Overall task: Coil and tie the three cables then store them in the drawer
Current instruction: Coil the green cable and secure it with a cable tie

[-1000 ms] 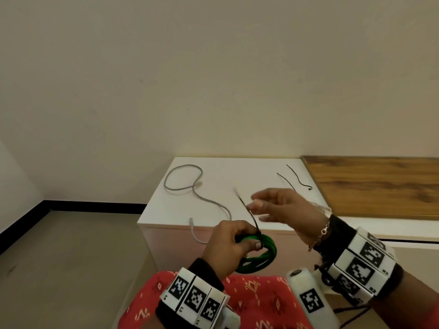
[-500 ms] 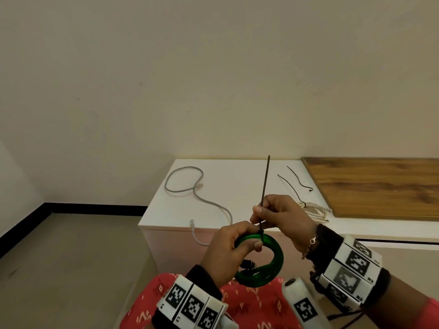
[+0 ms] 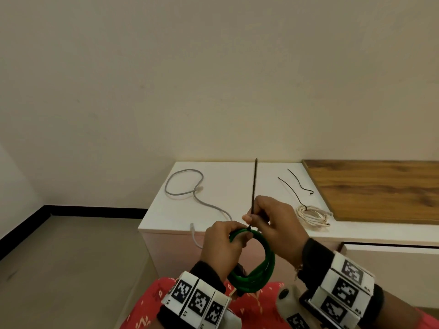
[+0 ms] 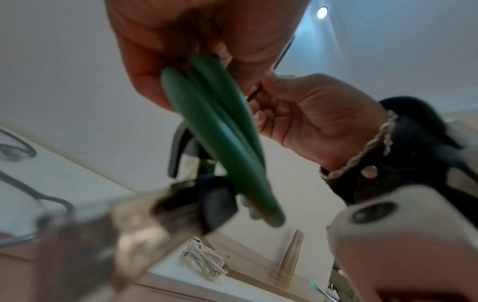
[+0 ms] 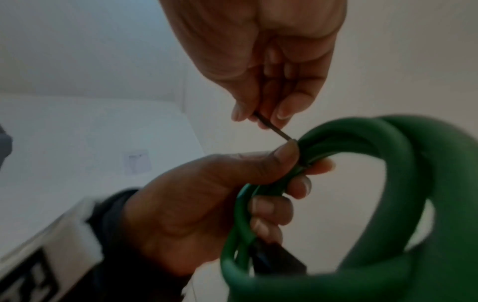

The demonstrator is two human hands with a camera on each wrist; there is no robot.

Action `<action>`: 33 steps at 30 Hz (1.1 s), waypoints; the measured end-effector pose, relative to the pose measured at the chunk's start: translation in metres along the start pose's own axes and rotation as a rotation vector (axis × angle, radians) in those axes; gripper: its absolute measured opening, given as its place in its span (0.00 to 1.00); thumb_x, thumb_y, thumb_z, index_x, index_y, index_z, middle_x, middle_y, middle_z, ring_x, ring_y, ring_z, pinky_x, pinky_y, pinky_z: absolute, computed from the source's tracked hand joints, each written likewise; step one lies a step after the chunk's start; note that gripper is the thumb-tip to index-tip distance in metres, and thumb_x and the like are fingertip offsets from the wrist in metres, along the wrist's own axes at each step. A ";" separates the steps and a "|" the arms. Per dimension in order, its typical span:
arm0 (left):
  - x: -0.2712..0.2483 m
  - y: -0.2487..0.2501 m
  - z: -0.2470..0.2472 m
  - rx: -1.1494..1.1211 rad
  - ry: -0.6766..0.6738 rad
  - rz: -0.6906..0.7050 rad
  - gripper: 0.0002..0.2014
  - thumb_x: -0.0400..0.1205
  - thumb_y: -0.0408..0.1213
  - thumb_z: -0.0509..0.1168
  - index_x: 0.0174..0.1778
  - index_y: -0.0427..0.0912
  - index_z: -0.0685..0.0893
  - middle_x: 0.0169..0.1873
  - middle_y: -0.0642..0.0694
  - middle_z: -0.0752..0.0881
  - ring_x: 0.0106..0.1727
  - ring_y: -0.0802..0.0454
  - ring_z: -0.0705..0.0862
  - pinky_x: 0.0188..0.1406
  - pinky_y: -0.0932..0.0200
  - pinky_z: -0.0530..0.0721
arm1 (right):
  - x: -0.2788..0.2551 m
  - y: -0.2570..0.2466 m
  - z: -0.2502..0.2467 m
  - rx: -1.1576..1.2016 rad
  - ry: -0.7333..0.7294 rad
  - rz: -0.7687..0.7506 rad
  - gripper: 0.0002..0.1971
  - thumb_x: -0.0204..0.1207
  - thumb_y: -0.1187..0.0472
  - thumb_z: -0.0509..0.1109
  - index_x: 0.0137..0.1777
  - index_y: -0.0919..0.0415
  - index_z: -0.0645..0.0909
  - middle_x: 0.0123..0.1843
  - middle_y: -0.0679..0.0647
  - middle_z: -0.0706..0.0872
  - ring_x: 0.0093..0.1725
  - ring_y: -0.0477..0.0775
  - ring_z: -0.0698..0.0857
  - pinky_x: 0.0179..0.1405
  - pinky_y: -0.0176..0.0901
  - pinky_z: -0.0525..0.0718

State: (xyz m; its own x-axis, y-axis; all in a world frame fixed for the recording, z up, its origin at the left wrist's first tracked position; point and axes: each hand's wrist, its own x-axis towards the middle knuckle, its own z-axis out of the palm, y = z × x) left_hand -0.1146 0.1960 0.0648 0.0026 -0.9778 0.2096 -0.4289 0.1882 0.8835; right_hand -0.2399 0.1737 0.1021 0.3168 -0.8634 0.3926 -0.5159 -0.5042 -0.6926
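Observation:
A coiled green cable (image 3: 260,267) hangs in front of the white cabinet (image 3: 221,186), held at its top by my left hand (image 3: 223,243), whose fingers curl round the strands (image 5: 258,183). A black zip tie (image 3: 254,186) wraps the coil and its tail stands straight up. My right hand (image 3: 270,219) pinches that tail just above the coil (image 5: 261,118). A loose grey cable (image 3: 190,186) lies on the cabinet's left part. A tied white cable bundle (image 3: 312,216) rests at the right.
Two spare black zip ties (image 3: 297,184) lie on the cabinet top behind the white bundle. A wooden panel (image 3: 380,188) covers the right side. A drawer front (image 3: 392,257) sits below it, with a dark gap along its top edge. Bare floor lies to the left.
The right hand came down from above and took hold of the zip tie's tail, which now points straight up. The green coil rose slightly and hangs more upright.

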 end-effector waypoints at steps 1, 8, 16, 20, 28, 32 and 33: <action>0.000 0.000 -0.002 0.007 0.012 0.000 0.07 0.77 0.31 0.66 0.38 0.42 0.89 0.21 0.56 0.79 0.19 0.67 0.77 0.27 0.71 0.71 | -0.003 -0.003 0.003 -0.042 -0.002 -0.038 0.22 0.75 0.66 0.68 0.27 0.45 0.63 0.31 0.47 0.79 0.32 0.45 0.77 0.32 0.39 0.75; -0.001 -0.011 -0.005 0.042 0.045 0.029 0.20 0.67 0.30 0.57 0.12 0.57 0.75 0.12 0.63 0.78 0.19 0.63 0.75 0.22 0.71 0.66 | -0.018 -0.010 0.023 -0.317 0.009 -0.276 0.11 0.58 0.68 0.66 0.28 0.54 0.67 0.24 0.47 0.73 0.26 0.44 0.69 0.23 0.31 0.61; 0.011 -0.022 -0.008 -0.113 -0.005 -0.040 0.14 0.78 0.30 0.64 0.30 0.52 0.82 0.21 0.52 0.82 0.19 0.59 0.78 0.20 0.69 0.75 | 0.000 0.003 0.005 0.058 -0.111 0.053 0.10 0.73 0.58 0.70 0.36 0.45 0.73 0.36 0.45 0.81 0.40 0.45 0.82 0.39 0.33 0.79; 0.025 -0.030 -0.008 -0.286 -0.004 -0.149 0.10 0.78 0.27 0.65 0.36 0.45 0.84 0.25 0.44 0.83 0.21 0.55 0.82 0.17 0.65 0.77 | 0.009 0.039 -0.001 0.047 -0.217 0.347 0.18 0.69 0.57 0.75 0.58 0.53 0.75 0.51 0.49 0.81 0.54 0.49 0.81 0.47 0.33 0.79; 0.055 -0.041 0.007 -0.532 0.027 -0.335 0.09 0.77 0.29 0.68 0.49 0.38 0.75 0.33 0.40 0.87 0.32 0.50 0.87 0.27 0.59 0.86 | 0.016 0.083 0.018 0.219 -0.164 0.604 0.11 0.70 0.71 0.73 0.48 0.58 0.76 0.36 0.56 0.82 0.31 0.53 0.85 0.25 0.39 0.85; 0.073 -0.053 0.012 -0.341 0.001 -0.323 0.08 0.77 0.37 0.68 0.46 0.44 0.76 0.37 0.45 0.83 0.46 0.50 0.82 0.41 0.56 0.82 | 0.044 0.112 -0.006 0.180 -0.084 0.719 0.11 0.69 0.74 0.72 0.46 0.63 0.75 0.32 0.59 0.81 0.30 0.56 0.84 0.25 0.44 0.86; 0.077 -0.059 0.011 -0.292 0.005 -0.311 0.07 0.77 0.37 0.69 0.44 0.45 0.76 0.37 0.46 0.82 0.44 0.52 0.81 0.43 0.56 0.80 | 0.054 0.123 -0.011 0.152 -0.064 0.755 0.12 0.69 0.75 0.72 0.47 0.64 0.75 0.32 0.60 0.81 0.30 0.56 0.84 0.25 0.44 0.86</action>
State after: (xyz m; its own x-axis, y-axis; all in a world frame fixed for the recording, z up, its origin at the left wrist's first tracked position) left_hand -0.0991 0.1085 0.0240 0.0960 -0.9918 -0.0843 -0.1333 -0.0968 0.9863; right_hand -0.2956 0.0648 0.0447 -0.0302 -0.9673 -0.2519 -0.4970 0.2332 -0.8358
